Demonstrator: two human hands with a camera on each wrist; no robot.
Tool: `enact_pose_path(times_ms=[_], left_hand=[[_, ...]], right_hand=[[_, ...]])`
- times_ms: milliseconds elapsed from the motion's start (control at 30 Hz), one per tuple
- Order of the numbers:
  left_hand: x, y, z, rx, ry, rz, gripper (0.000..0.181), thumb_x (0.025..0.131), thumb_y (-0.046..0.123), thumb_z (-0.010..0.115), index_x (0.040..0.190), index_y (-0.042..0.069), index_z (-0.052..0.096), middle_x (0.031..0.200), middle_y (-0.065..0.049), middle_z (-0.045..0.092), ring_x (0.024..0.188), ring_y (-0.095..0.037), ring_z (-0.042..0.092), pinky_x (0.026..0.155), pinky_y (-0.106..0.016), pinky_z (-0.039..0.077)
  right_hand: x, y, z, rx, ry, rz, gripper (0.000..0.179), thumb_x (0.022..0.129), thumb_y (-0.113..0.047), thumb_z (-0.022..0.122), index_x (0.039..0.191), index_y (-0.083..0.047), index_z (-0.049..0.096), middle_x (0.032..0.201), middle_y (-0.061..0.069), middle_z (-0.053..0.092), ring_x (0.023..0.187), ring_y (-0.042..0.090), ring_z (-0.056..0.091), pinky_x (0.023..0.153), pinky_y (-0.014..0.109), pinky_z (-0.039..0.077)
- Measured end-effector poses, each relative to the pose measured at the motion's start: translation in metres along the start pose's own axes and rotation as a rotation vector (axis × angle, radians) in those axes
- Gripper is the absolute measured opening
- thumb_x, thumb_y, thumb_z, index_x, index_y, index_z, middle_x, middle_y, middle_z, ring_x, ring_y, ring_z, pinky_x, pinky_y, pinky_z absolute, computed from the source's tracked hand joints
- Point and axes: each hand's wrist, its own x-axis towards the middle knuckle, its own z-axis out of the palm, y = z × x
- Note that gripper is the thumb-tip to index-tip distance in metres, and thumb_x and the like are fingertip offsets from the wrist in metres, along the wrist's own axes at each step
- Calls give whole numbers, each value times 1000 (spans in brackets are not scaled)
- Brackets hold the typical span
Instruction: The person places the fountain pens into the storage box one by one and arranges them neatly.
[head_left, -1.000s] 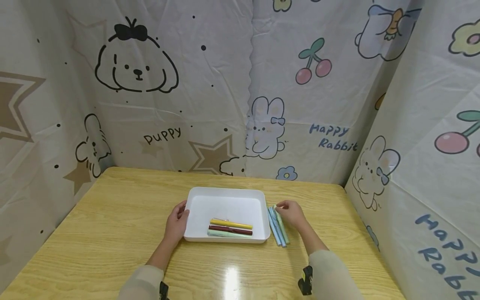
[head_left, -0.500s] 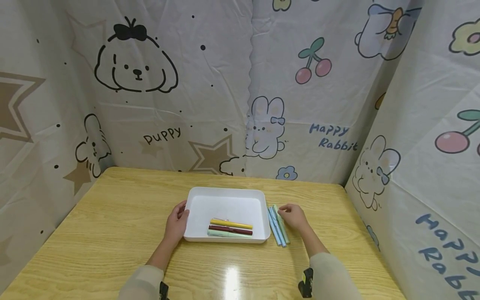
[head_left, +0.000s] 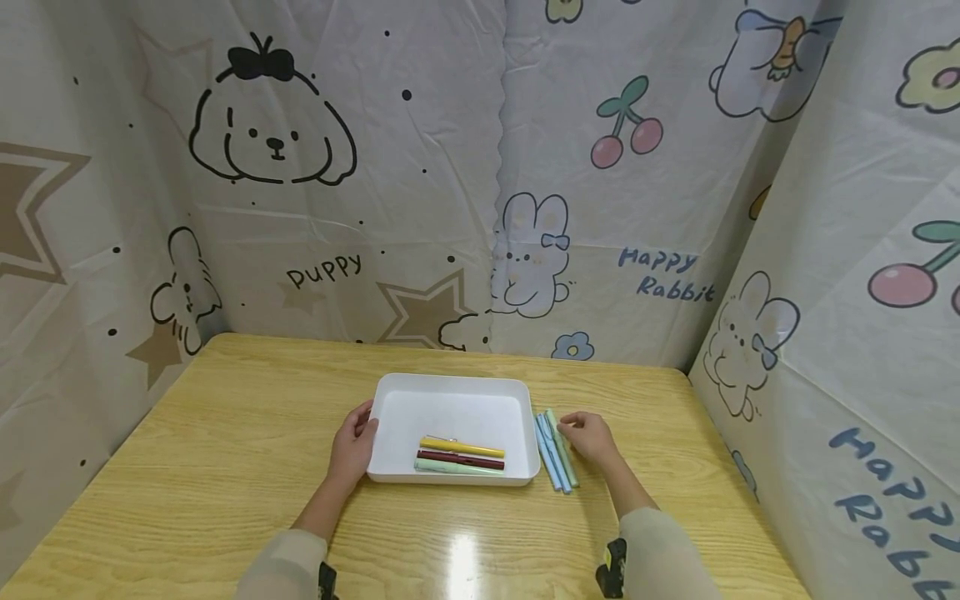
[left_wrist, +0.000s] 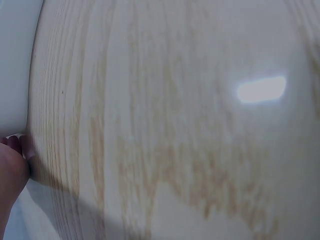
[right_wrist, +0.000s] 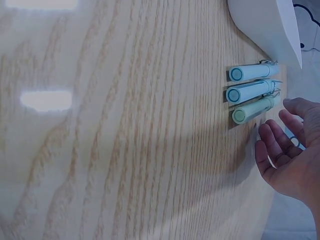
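My left hand (head_left: pixel 352 446) holds the white tray (head_left: pixel 448 480) at its left side, with the thumb at the rim. In the left wrist view, part of that hand (left_wrist: pixel 12 162) shows at the tray's corner. Inside the tray lie a yellow pen (head_left: pixel 462 447), a dark red pen (head_left: pixel 461 460) and a pale green pen (head_left: pixel 457 468). Just right of the tray, two light blue pens (right_wrist: pixel 250 91) and a green pen (right_wrist: pixel 254 110) lie side by side on the table. Beside the green pen is my right hand (head_left: pixel 590 436), fingers loosely bent and holding nothing.
The wooden table (head_left: pixel 225 467) carries the tray near its middle. Patterned cloth (head_left: pixel 420 183) hangs along the back and both sides. A small black device (head_left: pixel 612 568) sits at the right sleeve cuff.
My right hand has drawn slightly to the right, off the upper end of the green pen, which now shows. The left hand and the tray stay where they were.
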Motion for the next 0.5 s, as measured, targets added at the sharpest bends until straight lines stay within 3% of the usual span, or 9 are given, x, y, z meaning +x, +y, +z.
enact_pose_path(times_ms=[500], left_hand=[[-3, 2, -1, -5, 6, 1, 41, 100, 17, 42, 140, 8, 40, 134, -18, 48, 113, -26, 47, 90, -35, 41]], right_hand=[[-1, 6, 5, 30, 23, 0, 28, 89, -16, 59, 106, 5, 64, 92, 16, 65, 71, 16, 58, 61, 25, 46]])
